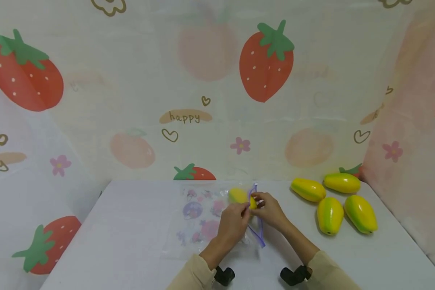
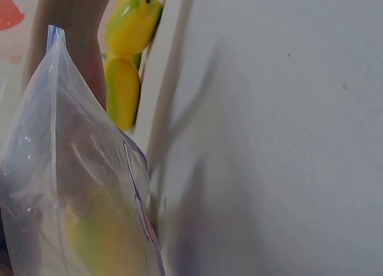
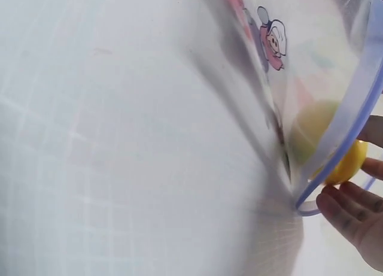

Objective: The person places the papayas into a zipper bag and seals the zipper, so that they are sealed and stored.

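Note:
A clear zip bag with cartoon prints lies on the table, its purple zip edge facing right. At this mouth, my left hand pinches the bag's edge. My right hand holds the outer end of a yellow papaya, fingers curled about it. The papaya passes through the mouth, partly inside and seen hazily through the plastic. In the left wrist view the raised bag covers much of the right hand, with the papaya showing blurred behind it.
Several yellow-green papayas lie grouped on the right of the white table. A strawberry-printed curtain stands behind and at both sides. Black wrist mounts sit on both forearms.

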`<control>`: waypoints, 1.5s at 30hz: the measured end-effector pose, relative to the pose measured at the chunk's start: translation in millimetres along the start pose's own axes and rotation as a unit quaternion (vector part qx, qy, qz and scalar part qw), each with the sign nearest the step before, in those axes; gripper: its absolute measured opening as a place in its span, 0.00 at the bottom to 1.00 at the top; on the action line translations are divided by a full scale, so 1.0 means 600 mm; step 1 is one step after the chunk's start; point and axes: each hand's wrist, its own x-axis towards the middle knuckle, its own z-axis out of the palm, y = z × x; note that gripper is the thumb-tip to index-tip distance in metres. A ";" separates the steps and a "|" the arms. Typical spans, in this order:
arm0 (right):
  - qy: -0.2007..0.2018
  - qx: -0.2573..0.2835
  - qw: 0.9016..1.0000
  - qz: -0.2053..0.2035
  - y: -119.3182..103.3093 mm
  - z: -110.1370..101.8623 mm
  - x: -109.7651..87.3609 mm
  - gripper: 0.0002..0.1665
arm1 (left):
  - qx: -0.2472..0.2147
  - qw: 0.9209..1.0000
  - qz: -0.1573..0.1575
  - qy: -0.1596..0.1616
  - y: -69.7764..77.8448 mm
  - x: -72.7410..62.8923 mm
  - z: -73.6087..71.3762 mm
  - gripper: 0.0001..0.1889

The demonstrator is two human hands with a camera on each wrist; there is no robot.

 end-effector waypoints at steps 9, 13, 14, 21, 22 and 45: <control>0.023 0.013 1.000 0.015 0.007 0.022 0.017 0.26 | 0.007 1.000 0.007 0.018 -0.001 -0.002 0.001 0.09; 0.018 0.011 0.999 0.027 0.008 0.022 0.018 0.25 | -0.002 1.000 -0.004 0.012 -0.001 -0.001 0.000 0.09; 0.017 0.009 0.999 0.028 0.008 0.021 0.017 0.25 | -0.003 1.000 -0.006 0.010 -0.002 -0.001 0.001 0.09; 0.007 -0.011 1.000 0.001 0.004 -0.006 0.009 0.26 | -0.006 1.000 -0.012 0.004 -0.004 0.001 0.000 0.08; 0.006 -0.014 1.000 -0.002 0.002 -0.011 0.008 0.27 | -0.007 1.000 -0.011 0.004 -0.004 0.001 0.000 0.09; -0.021 -0.151 0.988 -0.024 0.005 -0.144 0.033 0.26 | -0.018 1.000 -0.022 0.000 -0.002 -0.002 -0.003 0.09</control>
